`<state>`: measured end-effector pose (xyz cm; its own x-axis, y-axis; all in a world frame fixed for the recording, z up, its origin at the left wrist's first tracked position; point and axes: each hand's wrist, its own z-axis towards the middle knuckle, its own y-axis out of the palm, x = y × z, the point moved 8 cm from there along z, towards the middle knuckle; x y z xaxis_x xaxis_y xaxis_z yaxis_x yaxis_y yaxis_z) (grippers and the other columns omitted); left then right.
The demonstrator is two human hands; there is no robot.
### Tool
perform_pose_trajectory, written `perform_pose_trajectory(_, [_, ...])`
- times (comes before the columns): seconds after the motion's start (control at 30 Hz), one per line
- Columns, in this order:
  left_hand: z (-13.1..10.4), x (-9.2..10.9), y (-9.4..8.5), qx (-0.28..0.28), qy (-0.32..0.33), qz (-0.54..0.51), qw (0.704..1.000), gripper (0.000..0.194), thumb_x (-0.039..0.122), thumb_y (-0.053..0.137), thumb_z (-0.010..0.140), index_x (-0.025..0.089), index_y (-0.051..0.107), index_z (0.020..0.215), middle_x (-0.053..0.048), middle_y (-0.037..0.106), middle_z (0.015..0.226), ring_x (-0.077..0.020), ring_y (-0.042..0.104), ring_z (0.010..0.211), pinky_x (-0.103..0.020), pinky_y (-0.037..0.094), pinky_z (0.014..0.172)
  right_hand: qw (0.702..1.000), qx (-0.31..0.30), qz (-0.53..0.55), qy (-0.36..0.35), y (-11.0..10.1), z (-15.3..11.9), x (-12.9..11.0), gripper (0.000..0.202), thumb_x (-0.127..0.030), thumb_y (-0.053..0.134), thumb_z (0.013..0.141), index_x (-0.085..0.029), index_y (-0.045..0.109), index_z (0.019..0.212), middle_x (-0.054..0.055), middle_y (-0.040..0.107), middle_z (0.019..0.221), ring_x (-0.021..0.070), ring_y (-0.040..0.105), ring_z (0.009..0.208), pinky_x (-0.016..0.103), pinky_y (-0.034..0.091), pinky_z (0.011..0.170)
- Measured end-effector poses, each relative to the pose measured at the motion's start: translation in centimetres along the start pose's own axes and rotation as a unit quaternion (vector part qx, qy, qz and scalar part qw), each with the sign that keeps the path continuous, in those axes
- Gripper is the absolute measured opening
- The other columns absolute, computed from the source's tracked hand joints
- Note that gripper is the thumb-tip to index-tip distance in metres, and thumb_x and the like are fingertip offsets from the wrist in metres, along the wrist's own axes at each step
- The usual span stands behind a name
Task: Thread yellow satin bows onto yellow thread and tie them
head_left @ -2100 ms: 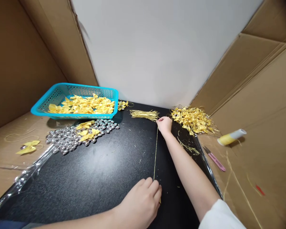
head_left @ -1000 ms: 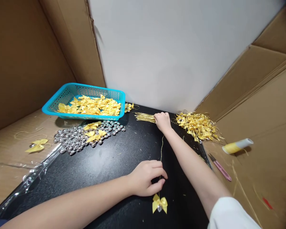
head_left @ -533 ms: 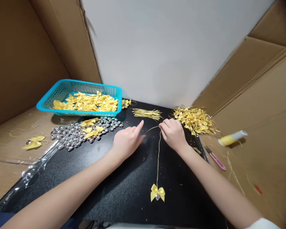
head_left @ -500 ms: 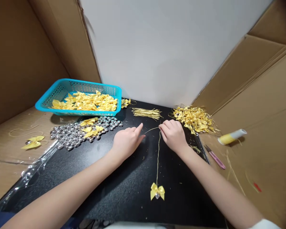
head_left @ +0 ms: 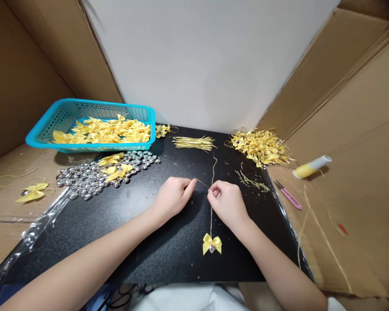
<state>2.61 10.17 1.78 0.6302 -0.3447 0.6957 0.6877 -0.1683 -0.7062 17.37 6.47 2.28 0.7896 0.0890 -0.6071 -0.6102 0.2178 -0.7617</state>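
Observation:
Between my two hands a short gold cord (head_left: 202, 183) is stretched just above the black tabletop. My left hand (head_left: 174, 196) pinches one end between thumb and forefinger. The fingertips of my right hand (head_left: 228, 204) are closed on the other end. A longer gold cord lies on the table, passing by my right fingertips; its lower part leads to a yellow ribbon bow (head_left: 212, 245) with a small silver heart-shaped bead at its centre. Whether the two cords are joined is hidden by my right fingers.
At the back left stands a blue basket (head_left: 151, 114) of yellow bows, with silver beads (head_left: 84, 177) before it. A bundle of gold cords (head_left: 193, 143) and a pile of finished bows (head_left: 261, 147) lie at the back. Pink snips (head_left: 291, 198) and a thread tube (head_left: 312, 167) are right.
My left thumb and forefinger, apart before, have closed on the cord. My right hand has come lower and nearer to me. The whole view has shifted slightly.

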Motion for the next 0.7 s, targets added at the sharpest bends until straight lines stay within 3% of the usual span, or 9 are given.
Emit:
perform_pose_trajectory(0.1, [-0.4, -0.4, 0.6, 0.012, -0.025, -0.061, 0.998, 0.050, 0.044, 0.038, 0.093, 0.018, 0.029, 0.051, 0.004, 0.030, 0.047, -0.0098, 0.029, 0.047, -0.026, 0.020, 0.052, 0.981, -0.014, 0.180, 0.077, 0.3, -0.1, 1.0, 0.010, -0.018, 0.061, 0.073, -0.018, 0.062, 0.063, -0.001, 0.059, 0.055, 0.0112, 0.053, 0.050, 0.022, 0.042, 0.051])
perform_pose_trajectory(0.27, [-1.0, -0.6, 1.3, 0.053, -0.049, -0.192, 0.979, 0.045, 0.044, 0.039, 0.094, 0.018, 0.033, 0.057, 0.004, 0.032, 0.054, -0.0099, 0.032, 0.052, -0.023, 0.025, 0.052, 0.901, -0.003, 0.398, 0.170, 1.6, -0.9, 1.8, 0.016, -0.029, 0.075, 0.066, -0.016, 0.067, 0.070, 0.001, 0.065, 0.063, 0.0116, 0.060, 0.053, 0.023, 0.050, 0.052])
perform_pose_trajectory(0.47, [-2.0, -1.0, 2.7, 0.075, -0.092, -0.321, 0.940, 0.038, 0.045, 0.049, 0.092, 0.019, 0.039, 0.066, 0.005, 0.038, 0.058, -0.0086, 0.035, 0.051, -0.019, 0.030, 0.048, 0.830, 0.074, 0.514, 0.203, 2.3, -2.3, 1.9, 0.021, -0.030, 0.080, 0.065, -0.016, 0.067, 0.073, 0.001, 0.066, 0.061, 0.0130, 0.065, 0.053, 0.022, 0.053, 0.048])
perform_pose_trajectory(0.57, [-2.2, -1.4, 3.4, 0.075, -0.135, -0.417, 0.896, 0.038, 0.048, 0.058, 0.086, 0.019, 0.042, 0.068, 0.008, 0.037, 0.054, -0.0060, 0.032, 0.044, -0.017, 0.027, 0.042, 0.786, 0.079, 0.567, 0.233, 2.9, -2.6, 2.0, 0.025, -0.028, 0.084, 0.058, -0.016, 0.065, 0.070, 0.002, 0.069, 0.064, 0.0151, 0.069, 0.059, 0.024, 0.058, 0.056])
perform_pose_trajectory(0.7, [-2.1, -1.3, 3.7, 0.074, -0.161, -0.493, 0.852, 0.037, 0.045, 0.071, 0.077, 0.017, 0.047, 0.070, 0.005, 0.053, 0.055, -0.0063, 0.044, 0.043, -0.018, 0.039, 0.043, 0.743, 0.062, 0.603, 0.285, 3.7, -3.1, 1.9, 0.032, -0.024, 0.088, 0.049, -0.016, 0.062, 0.066, 0.000, 0.068, 0.064, 0.0145, 0.070, 0.062, 0.022, 0.058, 0.059])
